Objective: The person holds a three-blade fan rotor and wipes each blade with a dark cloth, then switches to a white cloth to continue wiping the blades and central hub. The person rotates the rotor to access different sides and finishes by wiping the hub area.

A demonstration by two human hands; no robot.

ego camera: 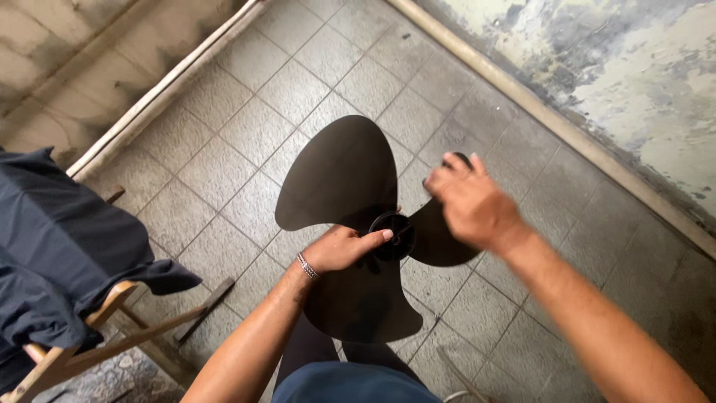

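1. A dark plastic fan blade [350,224] with 3 lobes is held in the air between the 2 hands, above the tiled floor [298,82].
2. Its round hub [393,236] sits at the middle, just beside the left thumb.
3. The left hand [343,248] grips the blade at the hub: the thumb lies across the hub's front and the fingers curl behind, closed on the plastic. A beaded bracelet [306,266] circles that wrist.
4. The right hand [471,203] rests on the lobe right of the hub, fingers bent over its upper edge and touching it. It is blurred, so I cannot tell how tightly it closes.
5. 1 lobe rises above the left hand, 1 hangs below it, and the third runs under the right hand.
6. Below the hands, the person's dark trousers [350,377] show at the bottom edge.
7. Well to the left of the left hand, a wooden chair [112,313] carries a dark blue cloth [60,246].
8. Beyond the right hand, a stained, peeling wall [634,82] meets the floor along a pale skirting.
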